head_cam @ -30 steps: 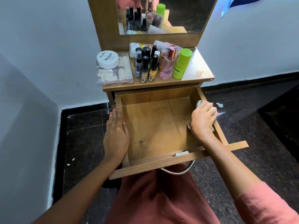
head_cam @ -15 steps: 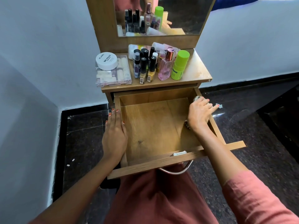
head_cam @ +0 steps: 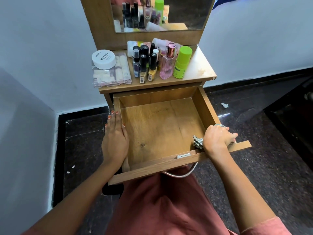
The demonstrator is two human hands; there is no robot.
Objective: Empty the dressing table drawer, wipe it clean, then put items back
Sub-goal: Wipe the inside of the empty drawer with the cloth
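Note:
The wooden drawer (head_cam: 162, 129) is pulled out of the dressing table and has nothing lying in it. My left hand (head_cam: 115, 139) rests flat, fingers straight, on the drawer's left wall. My right hand (head_cam: 217, 139) grips a checked cloth (head_cam: 197, 142) over the right wall, near the front corner; most of the cloth is hidden under the hand. On the tabletop (head_cam: 198, 68) stand several nail polish bottles (head_cam: 144, 67), a pink perfume bottle (head_cam: 167, 65), a green tube (head_cam: 182, 62), a white jar (head_cam: 103, 59) and a clear case (head_cam: 111, 73).
A mirror (head_cam: 160, 14) rises behind the tabletop. A metal handle (head_cam: 181, 173) hangs under the drawer front, just above my lap. White walls stand close on the left and behind. A scrap of paper (head_cam: 225, 105) lies on the dark floor to the right.
My right hand has slid with the cloth along the drawer's right wall, first toward the back and then forward to the front corner. My left hand has stayed on the left wall.

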